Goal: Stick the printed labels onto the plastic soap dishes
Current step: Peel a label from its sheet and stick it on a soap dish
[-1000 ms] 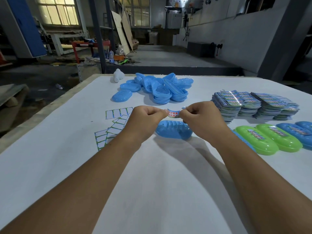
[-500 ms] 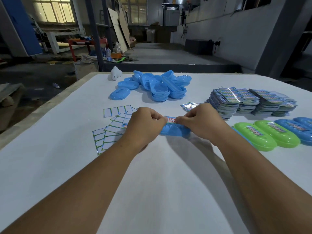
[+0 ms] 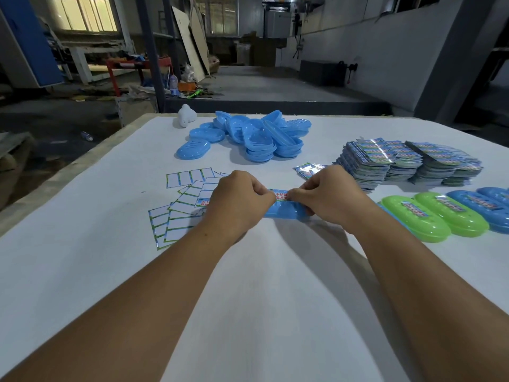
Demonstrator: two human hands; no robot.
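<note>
Label (image 3: pixel 280 194), a second ago held in the air, now lies on the blue soap dish (image 3: pixel 286 210) mid-surface, left hand (image 3: pixel 239 203) and right hand (image 3: pixel 329 194) pinching its ends, so only smoothing seems left

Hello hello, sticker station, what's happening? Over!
Both hands, left and right, pinching label down onto blue soap dish. Dish flat on table. Nothing in the way. Over.

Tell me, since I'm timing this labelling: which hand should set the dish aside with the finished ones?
Right hand, probably: the labelled green and blue dishes lie on its side; the left hand is farther.
</note>
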